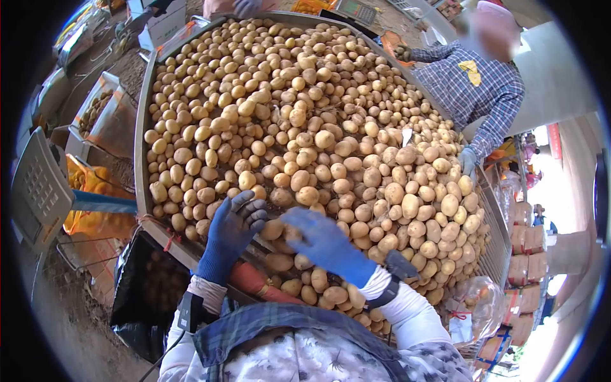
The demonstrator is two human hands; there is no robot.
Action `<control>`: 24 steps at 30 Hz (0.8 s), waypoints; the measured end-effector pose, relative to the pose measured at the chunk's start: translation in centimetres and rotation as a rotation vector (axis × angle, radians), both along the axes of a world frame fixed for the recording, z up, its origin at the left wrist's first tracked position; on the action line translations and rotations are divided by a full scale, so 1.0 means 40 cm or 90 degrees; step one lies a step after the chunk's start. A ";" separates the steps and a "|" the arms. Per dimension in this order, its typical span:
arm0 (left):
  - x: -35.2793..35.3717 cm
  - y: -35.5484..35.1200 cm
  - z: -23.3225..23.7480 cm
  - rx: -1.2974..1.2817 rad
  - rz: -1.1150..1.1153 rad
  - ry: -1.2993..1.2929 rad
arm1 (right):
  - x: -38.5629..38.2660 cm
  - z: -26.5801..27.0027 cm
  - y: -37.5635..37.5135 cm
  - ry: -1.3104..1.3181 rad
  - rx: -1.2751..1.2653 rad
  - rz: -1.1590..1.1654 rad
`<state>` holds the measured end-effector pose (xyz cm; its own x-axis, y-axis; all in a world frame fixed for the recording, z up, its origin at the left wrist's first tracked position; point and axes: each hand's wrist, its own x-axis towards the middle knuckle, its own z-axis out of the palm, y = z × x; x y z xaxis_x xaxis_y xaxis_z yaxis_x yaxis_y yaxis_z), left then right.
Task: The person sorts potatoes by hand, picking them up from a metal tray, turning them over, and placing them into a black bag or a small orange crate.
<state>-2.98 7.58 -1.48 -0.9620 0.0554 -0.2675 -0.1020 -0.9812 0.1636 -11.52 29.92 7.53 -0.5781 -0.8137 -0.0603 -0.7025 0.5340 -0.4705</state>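
Potatoes (307, 195) cover a wide metal-rimmed sorting table (142, 149) in front of me. My left hand (233, 230), in a blue and grey work glove, is at the near left edge, its fingers half bent and apart with nothing visible in them. To its right, my right hand (331, 245), also gloved, reaches left low over the potatoes. Motion smears its fingers, so whether they hold anything cannot be made out. One potato (272, 230) lies between the two hands. Below the left hand is a red padded tube (264, 283) along the table's near side.
At the right edge a co-worker in a checked shirt (474, 86) has a gloved hand (468, 160) on the potatoes. A black-lined container (149, 280) stands at lower left, near a scale display (41, 191) and orange net bags (95, 213). Cartons (527, 239) are stacked at right.
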 end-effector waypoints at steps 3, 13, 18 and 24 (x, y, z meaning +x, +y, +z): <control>0.001 -0.001 0.007 -0.018 -0.008 0.025 | -0.078 0.043 0.033 -0.053 -0.086 -0.154; 0.106 -0.042 0.072 -0.575 -0.038 -0.135 | -0.176 -0.071 -0.014 0.053 0.058 -0.161; 0.108 0.002 0.117 -1.391 -0.099 0.090 | -0.192 0.001 0.001 -0.505 -0.287 -0.372; 0.095 0.017 0.075 -1.636 -0.149 0.155 | -0.127 0.057 0.071 -0.827 -0.452 -0.374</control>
